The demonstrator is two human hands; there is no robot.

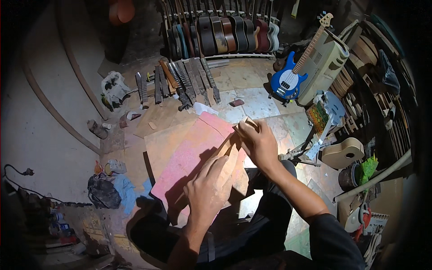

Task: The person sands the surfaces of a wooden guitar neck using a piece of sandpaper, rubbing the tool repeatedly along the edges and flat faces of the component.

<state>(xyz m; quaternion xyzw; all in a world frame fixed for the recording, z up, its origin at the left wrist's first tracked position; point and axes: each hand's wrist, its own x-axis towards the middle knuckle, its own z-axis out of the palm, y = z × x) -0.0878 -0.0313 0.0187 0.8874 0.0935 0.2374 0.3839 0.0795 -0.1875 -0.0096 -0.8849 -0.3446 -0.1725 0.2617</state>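
A pale tan wooden piece [236, 168], long and narrow toward its far end, lies slanted above my lap; I cannot make out its whole shape. My left hand [204, 186] is closed over its near left side, with fingers pointing away from me. At the far end my right hand [260, 143] pinches a small folded tan pad [245, 122], which looks like sandpaper, against or very close to the wood. Beneath both hands a pink sheet [180, 163] rests on a brown board, and the hands' shadows fall across it.
Several guitar necks [182, 83] lie on the floor ahead, before a rack of guitars [220, 36]. A blue bass guitar [288, 78] leans at the far right. To the right is a guitar body [343, 152]. A black bag [103, 191] and blue cloth [125, 191] lie left.
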